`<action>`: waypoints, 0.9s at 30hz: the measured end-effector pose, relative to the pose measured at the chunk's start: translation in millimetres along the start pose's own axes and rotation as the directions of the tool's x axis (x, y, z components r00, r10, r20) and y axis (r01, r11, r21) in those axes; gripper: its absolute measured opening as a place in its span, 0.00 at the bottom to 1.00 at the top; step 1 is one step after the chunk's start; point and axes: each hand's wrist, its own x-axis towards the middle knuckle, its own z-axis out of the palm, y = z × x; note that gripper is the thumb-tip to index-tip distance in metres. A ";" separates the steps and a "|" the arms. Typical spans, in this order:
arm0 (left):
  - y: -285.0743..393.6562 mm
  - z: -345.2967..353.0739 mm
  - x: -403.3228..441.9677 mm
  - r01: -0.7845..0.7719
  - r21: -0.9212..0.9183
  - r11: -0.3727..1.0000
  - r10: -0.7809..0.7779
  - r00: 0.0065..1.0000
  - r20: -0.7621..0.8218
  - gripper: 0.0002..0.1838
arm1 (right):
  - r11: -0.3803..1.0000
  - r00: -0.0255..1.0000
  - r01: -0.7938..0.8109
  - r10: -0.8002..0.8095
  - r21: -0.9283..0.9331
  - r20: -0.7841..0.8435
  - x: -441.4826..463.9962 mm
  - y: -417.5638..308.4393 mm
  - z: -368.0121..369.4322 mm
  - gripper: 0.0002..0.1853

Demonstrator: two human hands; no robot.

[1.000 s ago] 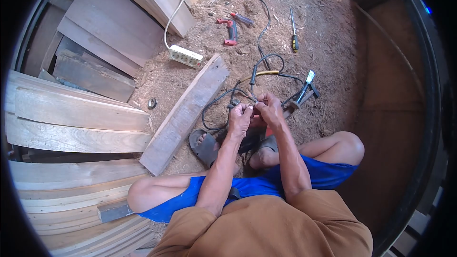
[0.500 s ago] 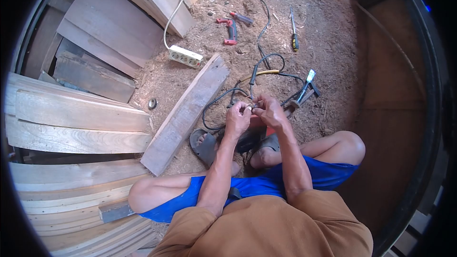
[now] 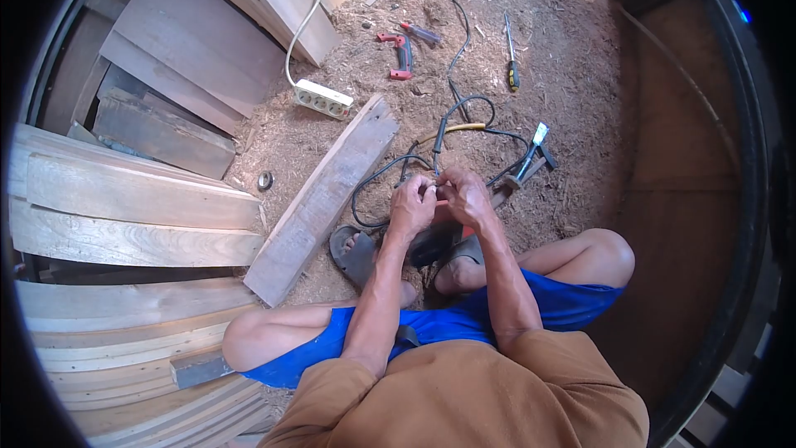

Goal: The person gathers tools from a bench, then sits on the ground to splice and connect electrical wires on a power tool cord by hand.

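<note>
Sawdust is strewn over one floor, on which one loose plank is laid. Beyond its right edge, black cable is looped; one end of it is pinched between the closed fingertips of two hands, the left hand and the right hand. Farther off, one long screwdriver, one power strip and one red-and-black handle are seen; one tape roll is left beside the plank.

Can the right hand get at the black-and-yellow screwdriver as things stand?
Probably, with a forward stretch: the screwdriver lies uncovered, with only cable loops lying between. First, though, the right hand would likely have to leave its close fingertip work beside the left hand.
</note>
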 end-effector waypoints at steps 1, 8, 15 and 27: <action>-0.9 -0.1 0.1 -0.019 0.016 1.000 0.019 1.000 -0.009 0.07 | 1.000 1.000 0.009 -0.009 -0.002 -0.007 0.0 1.0 1.2 0.08; 7.7 -5.4 1.2 -0.143 0.141 0.980 0.148 0.989 -0.026 0.05 | 0.996 0.991 -0.092 0.091 0.010 0.098 3.5 1.2 -0.4 0.06; 4.7 -0.5 0.5 -0.247 0.188 0.951 0.271 0.956 -0.111 0.03 | 0.996 0.988 -0.071 0.079 -0.060 0.133 2.4 0.2 -5.5 0.08; 4.0 2.4 4.8 -0.291 -0.020 0.957 0.286 0.951 -0.116 0.06 | 0.842 0.924 -0.312 0.159 0.441 0.349 10.1 6.6 -14.1 0.13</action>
